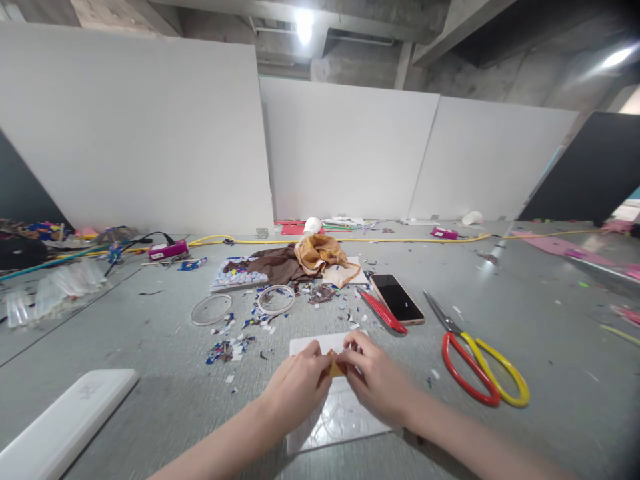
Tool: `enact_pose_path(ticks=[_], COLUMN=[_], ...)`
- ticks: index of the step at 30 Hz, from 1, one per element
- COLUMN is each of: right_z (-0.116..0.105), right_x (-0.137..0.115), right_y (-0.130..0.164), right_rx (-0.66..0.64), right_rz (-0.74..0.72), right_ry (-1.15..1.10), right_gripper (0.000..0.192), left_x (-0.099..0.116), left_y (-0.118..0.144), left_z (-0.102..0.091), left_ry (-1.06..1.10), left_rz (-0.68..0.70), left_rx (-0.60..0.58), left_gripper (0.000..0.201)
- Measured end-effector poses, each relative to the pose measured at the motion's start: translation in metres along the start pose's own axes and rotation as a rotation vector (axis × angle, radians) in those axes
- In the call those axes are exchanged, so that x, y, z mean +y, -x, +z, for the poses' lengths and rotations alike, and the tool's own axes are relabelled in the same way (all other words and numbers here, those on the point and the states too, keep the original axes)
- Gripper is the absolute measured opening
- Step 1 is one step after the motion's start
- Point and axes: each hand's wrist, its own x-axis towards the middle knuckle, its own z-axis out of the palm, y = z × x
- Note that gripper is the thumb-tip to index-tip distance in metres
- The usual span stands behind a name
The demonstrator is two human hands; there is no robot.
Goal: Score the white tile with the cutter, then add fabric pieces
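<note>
My left hand (303,378) and my right hand (375,377) meet over a white board (325,427) with a pattern of rounded outlines on it. Between their fingertips is a small orange-brown piece of fabric (337,368), pinched from both sides. Just past the board lie a red-handled cutter (383,312) and a smartphone (397,299) with a dark screen. Scissors (473,353) with one red and one yellow handle rest to the right of my right hand. Brown cloth (277,262) and crumpled orange patterned cloth (320,255) are heaped farther back.
Two rings (277,300), one (212,310) farther left, lie near scattered scraps (230,349). A decorated board (237,275) sits by the cloth. A long white object (70,423) is at near left. A yellow cable (390,241) runs before the white partitions (345,150).
</note>
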Motion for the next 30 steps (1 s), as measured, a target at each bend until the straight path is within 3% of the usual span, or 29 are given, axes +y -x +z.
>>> enact_pose_path(ticks=[16, 30], right_z=[0.002, 0.005], right_x=[0.0, 0.003], right_y=[0.0, 0.0], right_rx=[-0.002, 0.008], right_rz=[-0.052, -0.074], right_ry=[0.039, 0.012], right_gripper=[0.018, 0.018], left_x=[-0.006, 0.008], left_y=[-0.002, 0.007], left_z=[-0.004, -0.006], left_ry=[0.07, -0.001], left_rz=[0.014, -0.077], left_rx=[-0.014, -0.092], left_gripper=[0.017, 0.019])
